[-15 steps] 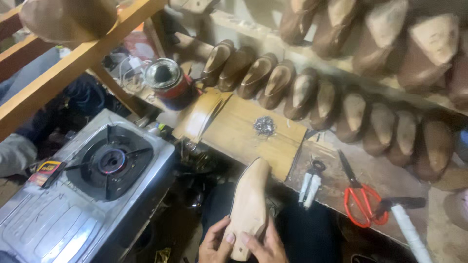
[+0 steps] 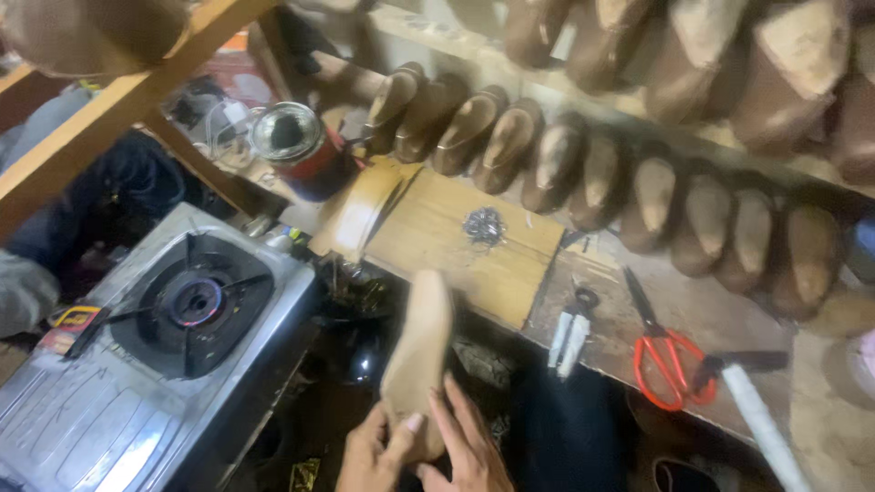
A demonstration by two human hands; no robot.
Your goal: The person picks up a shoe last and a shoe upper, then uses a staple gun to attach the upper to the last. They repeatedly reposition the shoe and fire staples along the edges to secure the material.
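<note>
A pale tan shoe last (image 2: 417,351) stands lengthwise in front of me, toe pointing toward the workbench. My left hand (image 2: 372,453) grips its near end from the left, thumb across the heel. Against the same end my right hand (image 2: 465,444) presses from the right with fingers spread along its side. Both hands are cut off by the bottom edge of the view.
A single-burner gas stove (image 2: 173,314) sits at the left. The workbench holds a wooden board (image 2: 456,241) with a pile of small nails (image 2: 483,224), a tin can (image 2: 296,146), red-handled scissors (image 2: 663,351), pincers (image 2: 570,333), a hammer (image 2: 752,401). A row of brown lasts (image 2: 583,173) lines the back.
The last has tilted slightly left and my hands have shifted a little left along its near end. The view has drifted slightly.
</note>
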